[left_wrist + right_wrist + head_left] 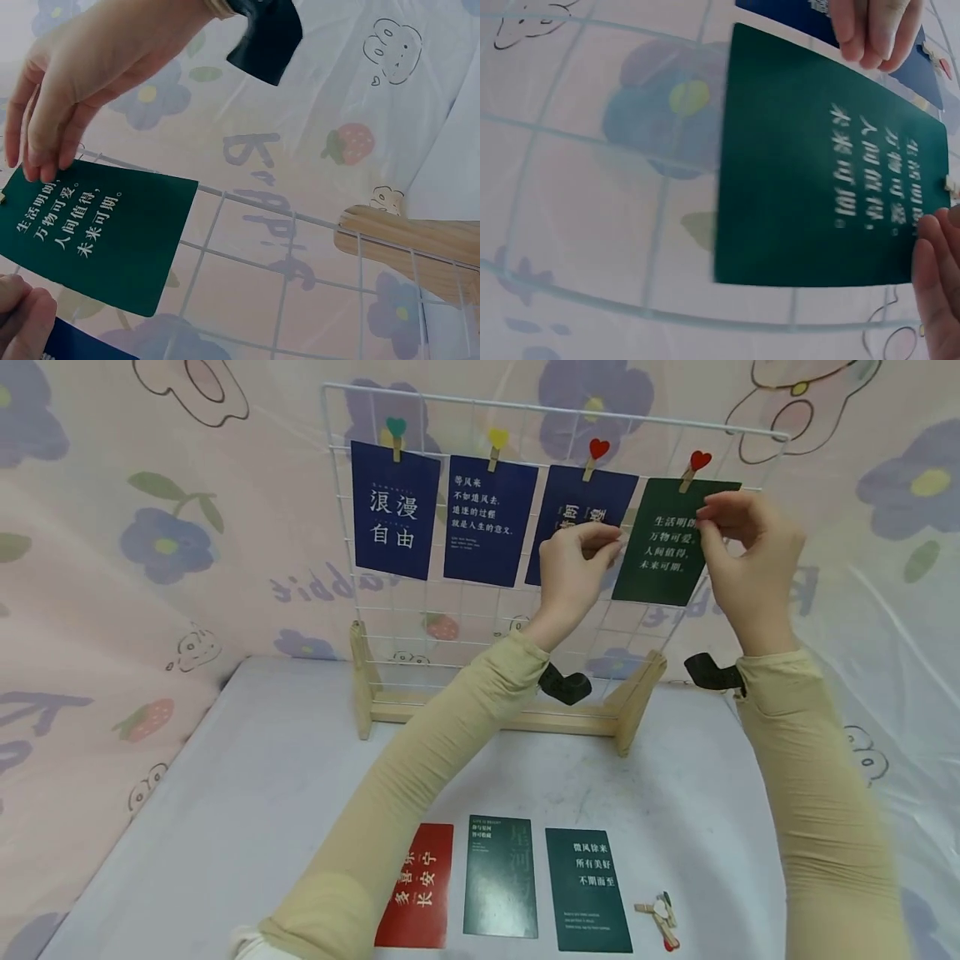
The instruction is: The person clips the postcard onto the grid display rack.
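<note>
Green card (663, 547) clipped up — right hand (753, 564) at its corner, left hand (573, 570) near

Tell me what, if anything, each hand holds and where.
The right hand touches the hanging dark green rectangular card at its upper right edge; a pinch can't be confirmed. The left hand holds nothing visible.

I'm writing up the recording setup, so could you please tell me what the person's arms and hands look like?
The left hand and right hand are ungloved. The left sleeve and right sleeve are beige and wrinkled, reaching the wrists. A black, angular attachment sticks out at the left wrist, and a similar black piece at the right.
</note>
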A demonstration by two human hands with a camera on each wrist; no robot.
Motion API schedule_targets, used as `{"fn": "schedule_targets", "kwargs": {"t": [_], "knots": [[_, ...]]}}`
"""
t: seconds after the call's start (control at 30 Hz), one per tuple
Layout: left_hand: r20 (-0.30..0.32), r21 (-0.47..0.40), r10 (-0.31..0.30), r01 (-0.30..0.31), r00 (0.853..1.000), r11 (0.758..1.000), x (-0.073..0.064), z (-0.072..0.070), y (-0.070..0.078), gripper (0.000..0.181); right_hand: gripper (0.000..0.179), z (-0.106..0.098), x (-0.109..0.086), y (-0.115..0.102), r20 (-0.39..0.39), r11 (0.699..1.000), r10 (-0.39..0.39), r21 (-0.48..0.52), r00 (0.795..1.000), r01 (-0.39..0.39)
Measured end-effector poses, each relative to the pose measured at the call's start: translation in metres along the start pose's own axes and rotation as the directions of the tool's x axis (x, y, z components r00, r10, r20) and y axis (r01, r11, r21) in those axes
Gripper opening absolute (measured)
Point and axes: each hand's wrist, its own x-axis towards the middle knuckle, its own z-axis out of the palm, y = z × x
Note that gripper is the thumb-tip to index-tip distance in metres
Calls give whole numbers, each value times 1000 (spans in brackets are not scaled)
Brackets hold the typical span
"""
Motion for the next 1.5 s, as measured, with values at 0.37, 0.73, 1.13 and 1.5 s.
{"fn": "schedule_targets", "kwargs": {"t": [0.37,0.73,1.13,1.5], "knots": [[93,-104,-67,77,993,992,-21,-11,-24,20,20,2,-29,10,84,997,53,51,995,-58],[243,-171,-171,216,955,961,-51,-42,-75,26,23,7,-51,34,153,991,58,110,987,-75],[369,-195,-307,396,877,897,-89,-89,-114,32,24,7,-93,21,280,991,8,123,960,-44],[455,-27,-385,444,803,896,-127,-132,-138,41,30,10,-136,55,468,990,67,80,881,-118]]}}
